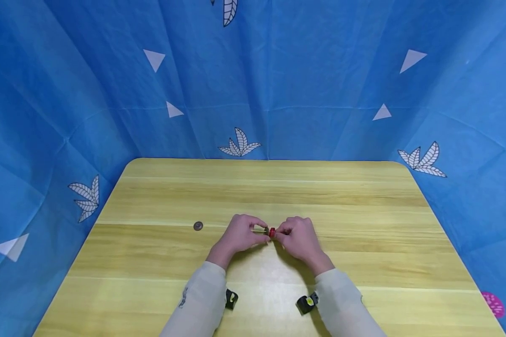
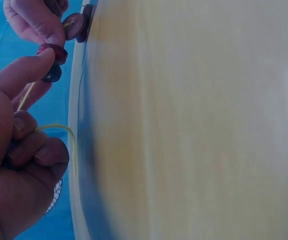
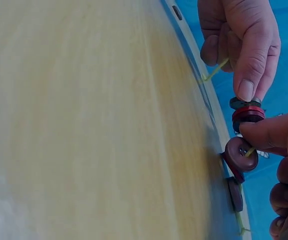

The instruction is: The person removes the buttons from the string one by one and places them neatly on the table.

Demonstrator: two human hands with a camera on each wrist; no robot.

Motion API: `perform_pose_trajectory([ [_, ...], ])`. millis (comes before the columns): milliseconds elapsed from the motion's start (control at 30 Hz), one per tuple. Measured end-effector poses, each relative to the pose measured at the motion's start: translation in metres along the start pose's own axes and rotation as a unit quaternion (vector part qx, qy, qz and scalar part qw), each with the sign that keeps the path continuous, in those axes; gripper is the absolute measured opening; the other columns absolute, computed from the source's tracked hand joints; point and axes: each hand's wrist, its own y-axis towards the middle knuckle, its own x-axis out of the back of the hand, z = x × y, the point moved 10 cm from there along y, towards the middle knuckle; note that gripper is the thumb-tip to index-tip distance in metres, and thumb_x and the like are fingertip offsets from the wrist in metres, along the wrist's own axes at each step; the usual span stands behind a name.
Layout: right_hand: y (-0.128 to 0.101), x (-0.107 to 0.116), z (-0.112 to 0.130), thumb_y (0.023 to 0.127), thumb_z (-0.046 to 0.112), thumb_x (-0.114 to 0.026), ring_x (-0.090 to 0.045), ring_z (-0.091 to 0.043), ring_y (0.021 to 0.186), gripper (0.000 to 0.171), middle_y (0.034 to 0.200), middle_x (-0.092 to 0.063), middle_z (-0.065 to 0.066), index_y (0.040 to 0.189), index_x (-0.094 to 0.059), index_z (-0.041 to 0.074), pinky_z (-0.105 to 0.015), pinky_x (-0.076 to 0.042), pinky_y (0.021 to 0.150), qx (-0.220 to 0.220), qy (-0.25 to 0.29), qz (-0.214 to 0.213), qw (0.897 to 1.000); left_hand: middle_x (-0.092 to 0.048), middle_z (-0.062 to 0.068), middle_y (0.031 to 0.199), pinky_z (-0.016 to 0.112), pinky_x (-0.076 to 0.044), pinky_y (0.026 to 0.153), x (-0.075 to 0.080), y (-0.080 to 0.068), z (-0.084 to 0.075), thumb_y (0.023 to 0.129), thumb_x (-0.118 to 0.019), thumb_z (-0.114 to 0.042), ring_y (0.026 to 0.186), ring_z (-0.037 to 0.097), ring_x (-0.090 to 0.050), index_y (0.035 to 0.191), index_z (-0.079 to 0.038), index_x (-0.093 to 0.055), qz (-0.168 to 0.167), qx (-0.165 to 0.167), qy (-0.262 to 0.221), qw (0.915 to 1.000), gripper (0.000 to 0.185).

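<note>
Head view: buttons (image 1: 271, 232) between the hands too small to count, cord barely visible. Wrist views: tabletop (image 2: 194, 130) blurred; left hand (image 2: 13, 165) cut off at lower left, right hand (image 3: 284, 170) cut off at lower right.

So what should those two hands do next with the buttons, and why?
Probably slide the round red button further along the thin yellow cord: the left hand pinches the cord, and the right hand holds the button near the maroon buttons already strung.
</note>
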Motion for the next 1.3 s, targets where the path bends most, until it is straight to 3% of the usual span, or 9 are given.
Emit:
perform_pose_trajectory([
  [433, -0.001, 0.0, -0.002, 0.077, 0.014, -0.084, -0.057, -0.009, 0.068, 0.018, 0.067, -0.059, 0.02, 0.066, -0.075, 0.024, -0.044, -0.042, 0.075, -0.008, 0.018, 0.002, 1.0, -0.046, -0.005, 0.053, 0.025, -0.036, 0.044, 0.013, -0.006, 0.011, 0.078, -0.087, -0.024, 0.046, 0.007, -0.039, 0.102, -0.015, -0.08, -0.017, 0.015, -0.004, 0.9997, 0.027],
  [900, -0.003, 0.002, -0.005, 0.076, 0.014, -0.084, -0.058, -0.009, 0.069, 0.016, 0.067, -0.058, 0.022, 0.067, -0.076, 0.025, -0.043, -0.044, 0.079, -0.009, 0.029, -0.007, 1.0, -0.046, -0.002, 0.058, 0.029, -0.038, 0.051, 0.034, -0.014, 0.029, 0.077, -0.088, -0.023, 0.05, 0.01, -0.04, 0.101, -0.015, -0.079, -0.047, 0.055, -0.005, 0.9974, 0.027],
  [1133, -0.003, 0.004, -0.008, 0.075, 0.011, -0.085, -0.058, -0.009, 0.069, 0.015, 0.068, -0.06, 0.021, 0.069, -0.078, 0.023, -0.038, -0.045, 0.075, -0.016, 0.045, -0.014, 0.999, -0.052, -0.002, 0.065, 0.031, -0.04, 0.053, 0.046, -0.019, 0.037, 0.076, -0.088, -0.024, 0.053, 0.011, -0.042, 0.098, -0.015, -0.079, -0.065, 0.066, -0.003, 0.9957, 0.025],
  [1300, -0.002, 0.005, -0.01, 0.074, 0.006, -0.085, -0.061, -0.011, 0.07, 0.016, 0.069, -0.063, 0.017, 0.07, -0.079, 0.02, -0.036, -0.049, 0.073, -0.028, 0.065, -0.02, 0.997, -0.045, -0.002, 0.057, 0.028, -0.036, 0.048, 0.056, -0.025, 0.043, 0.076, -0.088, -0.025, 0.049, 0.011, -0.039, 0.097, -0.017, -0.08, -0.079, 0.083, -0.007, 0.9934, 0.024],
])
